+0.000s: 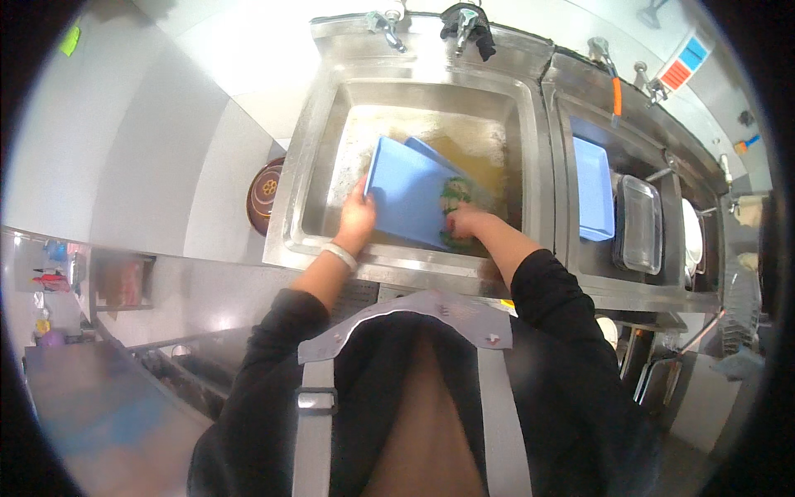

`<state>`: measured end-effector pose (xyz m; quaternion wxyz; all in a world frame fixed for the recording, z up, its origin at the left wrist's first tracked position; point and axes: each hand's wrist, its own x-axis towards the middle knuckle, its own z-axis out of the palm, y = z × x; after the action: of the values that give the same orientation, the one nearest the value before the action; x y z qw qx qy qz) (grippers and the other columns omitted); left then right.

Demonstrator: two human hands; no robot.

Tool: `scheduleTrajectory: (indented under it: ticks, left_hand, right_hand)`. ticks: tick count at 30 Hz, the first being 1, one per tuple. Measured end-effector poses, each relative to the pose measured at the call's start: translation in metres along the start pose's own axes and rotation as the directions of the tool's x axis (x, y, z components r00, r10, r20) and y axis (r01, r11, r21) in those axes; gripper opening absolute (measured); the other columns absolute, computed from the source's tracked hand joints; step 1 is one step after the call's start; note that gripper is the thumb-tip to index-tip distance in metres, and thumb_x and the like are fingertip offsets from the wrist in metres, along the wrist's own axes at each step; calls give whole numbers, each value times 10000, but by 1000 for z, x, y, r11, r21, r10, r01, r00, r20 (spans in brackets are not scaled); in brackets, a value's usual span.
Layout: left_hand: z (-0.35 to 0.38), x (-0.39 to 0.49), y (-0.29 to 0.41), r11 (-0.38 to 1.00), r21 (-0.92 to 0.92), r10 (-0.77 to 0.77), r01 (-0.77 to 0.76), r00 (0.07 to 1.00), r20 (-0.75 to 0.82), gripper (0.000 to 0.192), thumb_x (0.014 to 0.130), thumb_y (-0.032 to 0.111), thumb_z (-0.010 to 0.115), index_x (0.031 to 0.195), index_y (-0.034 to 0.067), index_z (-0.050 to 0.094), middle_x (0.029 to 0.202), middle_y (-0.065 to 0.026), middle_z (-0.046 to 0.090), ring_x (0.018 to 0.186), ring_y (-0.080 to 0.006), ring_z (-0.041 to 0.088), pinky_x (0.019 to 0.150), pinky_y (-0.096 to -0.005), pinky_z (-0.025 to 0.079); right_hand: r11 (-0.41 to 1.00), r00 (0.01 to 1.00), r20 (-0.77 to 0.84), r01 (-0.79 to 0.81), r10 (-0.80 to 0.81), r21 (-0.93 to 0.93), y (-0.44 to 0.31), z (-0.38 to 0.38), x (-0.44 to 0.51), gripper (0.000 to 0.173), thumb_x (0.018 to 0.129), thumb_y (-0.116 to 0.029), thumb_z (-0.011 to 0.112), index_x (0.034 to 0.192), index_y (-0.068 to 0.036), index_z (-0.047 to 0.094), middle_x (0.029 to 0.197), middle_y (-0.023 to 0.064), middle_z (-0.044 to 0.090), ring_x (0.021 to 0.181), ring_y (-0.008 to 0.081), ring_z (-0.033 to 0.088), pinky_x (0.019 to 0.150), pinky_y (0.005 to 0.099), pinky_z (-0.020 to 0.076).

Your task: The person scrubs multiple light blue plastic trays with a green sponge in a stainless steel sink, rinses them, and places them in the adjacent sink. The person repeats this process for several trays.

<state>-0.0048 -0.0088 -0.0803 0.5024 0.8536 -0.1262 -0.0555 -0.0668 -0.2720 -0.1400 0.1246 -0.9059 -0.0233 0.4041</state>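
My left hand (358,217) grips the left edge of a blue rectangular plastic tray (407,189), tilted over the stainless steel sink (315,149). In my right hand (472,220) is a green scrubbing cloth or pad (456,187), blurred, pressed against the tray's right part. Behind this tray, a corner of a second blue tray (428,151) shows. Shallow yellowish water (490,152) covers part of the sink's bottom. The lower edge of the held tray comes close to the sink's front rim.
Two taps (391,38) (463,37) stand at the back wall. The right-hand sink (562,155) holds blue trays (593,186) and clear rectangular containers (641,223). An orange-ended hose tap (615,93) hangs over it. Left of my sink lies a brown round tray (264,199).
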Motion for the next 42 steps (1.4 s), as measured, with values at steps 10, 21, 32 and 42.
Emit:
scheduleTrajectory:
  ticks: [10,21,32,42]
  left_hand:
    - [-7,19,37,940,298,175,-165,985,-4,400,883,67,493,1271,39,583,1073,-269,641,1022,-426,616,896,-455,495]
    - [-7,41,96,686,324,601,-652,758,252,157,819,144,584,915,62,678,838,-189,677,801,-358,661,714,-440,525]
    - [-9,20,117,582,423,639,-695,712,290,311,850,79,543,1150,65,622,869,-167,622,785,-347,634,687,-435,521]
    - [-21,-2,107,730,295,542,-617,785,301,398,890,73,562,1281,138,592,878,-152,622,821,-338,626,739,-415,519]
  right_hand:
    - [944,948,-307,178,-88,279,-39,-35,-25,278,811,-256,641,977,-37,683,964,185,686,887,315,666,770,418,522]
    - [804,261,-795,426,-548,-415,-104,-140,-149,598,778,-63,639,1352,-106,478,1172,147,559,1106,330,540,940,426,424]
    - [873,498,-743,61,-447,-484,-38,-162,-146,370,726,-154,724,1079,-163,611,1023,69,608,1028,287,581,862,433,450]
    - [965,471,-880,195,66,177,2,-112,-115,312,801,-228,679,1086,-113,623,1045,161,658,1007,383,615,844,451,498]
